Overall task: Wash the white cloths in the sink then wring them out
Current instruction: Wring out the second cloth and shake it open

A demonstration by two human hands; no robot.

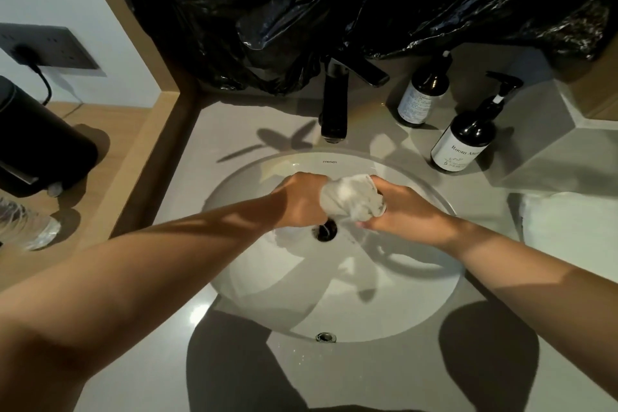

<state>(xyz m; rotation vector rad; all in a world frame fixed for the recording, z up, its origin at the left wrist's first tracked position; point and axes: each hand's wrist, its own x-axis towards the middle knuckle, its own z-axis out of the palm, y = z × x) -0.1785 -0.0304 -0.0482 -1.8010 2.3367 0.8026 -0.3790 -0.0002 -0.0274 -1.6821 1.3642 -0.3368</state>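
A bunched white cloth [351, 198] is held over the oval white sink [394, 304], above the dark drain [325, 231]. My left hand [301, 202] grips its left end and my right hand [406, 212] grips its right end, with the cloth squeezed tight between them. A thin trickle of water falls from the cloth toward the drain. More white cloth [565, 227] lies on the counter at the right edge.
A black faucet [334, 104] stands behind the sink. Two dark pump bottles [463, 140] [423, 94] sit at the back right. Black plastic sheeting [334, 3] hangs over the wall behind. A black appliance [40, 140] and a clear plastic bottle [26, 227] sit on the wooden shelf at left.
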